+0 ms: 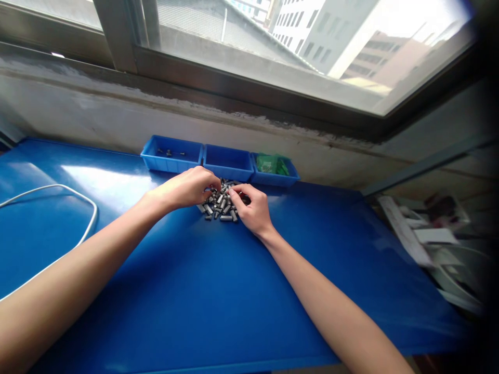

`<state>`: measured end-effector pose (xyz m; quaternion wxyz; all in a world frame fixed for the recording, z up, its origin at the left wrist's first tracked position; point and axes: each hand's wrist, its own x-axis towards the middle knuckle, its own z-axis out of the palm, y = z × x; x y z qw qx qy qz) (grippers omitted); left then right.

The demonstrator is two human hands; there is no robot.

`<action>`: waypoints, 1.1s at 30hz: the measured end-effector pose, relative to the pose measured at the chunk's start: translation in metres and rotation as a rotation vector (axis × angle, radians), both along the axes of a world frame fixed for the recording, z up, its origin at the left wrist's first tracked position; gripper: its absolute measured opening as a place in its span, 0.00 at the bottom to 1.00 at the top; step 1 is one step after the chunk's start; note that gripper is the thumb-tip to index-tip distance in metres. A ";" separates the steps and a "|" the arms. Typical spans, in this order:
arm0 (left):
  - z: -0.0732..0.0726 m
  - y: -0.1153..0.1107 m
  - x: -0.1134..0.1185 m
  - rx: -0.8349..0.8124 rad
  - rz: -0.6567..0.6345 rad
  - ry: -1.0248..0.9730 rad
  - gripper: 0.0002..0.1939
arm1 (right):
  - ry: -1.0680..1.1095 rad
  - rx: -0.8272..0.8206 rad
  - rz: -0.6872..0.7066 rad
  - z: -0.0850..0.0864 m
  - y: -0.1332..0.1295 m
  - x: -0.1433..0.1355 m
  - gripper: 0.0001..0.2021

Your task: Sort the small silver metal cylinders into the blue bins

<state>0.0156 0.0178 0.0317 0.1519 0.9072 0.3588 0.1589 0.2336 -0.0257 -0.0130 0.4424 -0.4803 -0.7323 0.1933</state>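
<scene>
A heap of small metal hex pieces [226, 206], like short standoffs or bolts, lies on the blue tabletop [218, 291]. My left hand [192, 187] reaches over the heap's left side with fingers curled down; what its fingertips hold, if anything, is hidden. On the right side of the heap, my right hand [253, 209] has its thumb and forefinger closed together at the metal pieces. Whatever sits in that pinch is too small to make out.
Behind the heap stand a left blue bin [171, 163] with a few small metal parts, a middle blue bin [228, 171], and a right blue bin holding a green plastic bag [272, 164]. A white cable [93, 213] curves across the left. Window and wall bound the back; clutter [440, 234] lies right.
</scene>
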 end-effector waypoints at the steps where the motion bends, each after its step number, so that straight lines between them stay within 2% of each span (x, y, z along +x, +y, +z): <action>1: -0.001 0.000 0.001 0.005 0.008 0.005 0.17 | -0.002 0.005 0.001 0.000 0.000 0.000 0.09; 7: -0.008 -0.002 0.005 0.071 0.049 0.012 0.12 | -0.002 0.014 0.004 0.003 -0.002 -0.002 0.09; 12: -0.014 0.000 0.006 0.108 0.042 -0.030 0.12 | 0.001 0.011 0.010 0.005 -0.003 -0.003 0.08; 17: -0.018 0.006 0.004 0.052 0.042 -0.102 0.13 | -0.011 0.021 0.012 0.006 -0.003 -0.002 0.08; 21: -0.013 0.006 0.000 -0.009 0.058 -0.163 0.12 | -0.018 0.024 0.009 0.005 -0.003 -0.002 0.08; 24: -0.004 0.004 -0.002 -0.110 0.112 -0.312 0.10 | -0.006 0.022 0.012 0.005 -0.004 -0.002 0.07; 28: 0.008 0.002 -0.005 -0.414 0.159 -0.587 0.16 | -0.011 0.021 0.006 0.006 -0.004 -0.002 0.07; 30: 0.010 0.004 -0.008 -0.516 0.153 -0.640 0.18 | -0.016 0.022 0.006 0.006 -0.004 -0.002 0.07; 33: 0.007 0.008 -0.012 -0.506 0.178 -0.589 0.16 | -0.014 0.017 0.004 0.005 -0.004 -0.001 0.07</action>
